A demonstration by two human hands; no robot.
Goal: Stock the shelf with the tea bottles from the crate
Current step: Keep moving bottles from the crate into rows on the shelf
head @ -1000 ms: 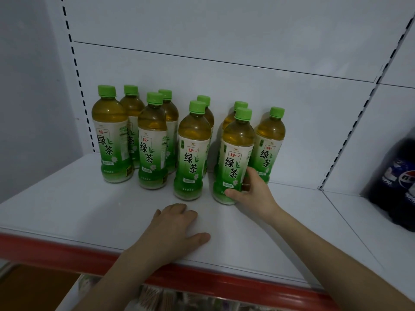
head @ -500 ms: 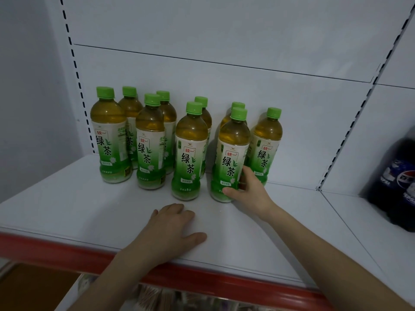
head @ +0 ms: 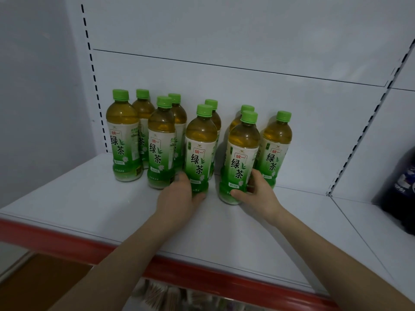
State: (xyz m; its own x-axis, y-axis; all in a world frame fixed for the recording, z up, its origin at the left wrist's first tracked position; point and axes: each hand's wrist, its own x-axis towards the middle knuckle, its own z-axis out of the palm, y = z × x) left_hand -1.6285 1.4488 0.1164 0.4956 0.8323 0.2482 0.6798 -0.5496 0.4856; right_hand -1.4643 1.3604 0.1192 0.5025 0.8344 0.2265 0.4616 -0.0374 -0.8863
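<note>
Left hand (head: 179, 196) clasps the base of one green-capped plastic tea bottle (head: 199, 151) on the white metal shelf (head: 89, 205) — right hand (head: 256, 194) clasps its neighbouring green-labelled bottle (head: 241, 158), both upright.

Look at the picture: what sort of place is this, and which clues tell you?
Most likely a shop aisle: a white metal shelf with a red front strip, slotted uprights for moving shelves, and matching green tea bottles lined up facing out.
</note>
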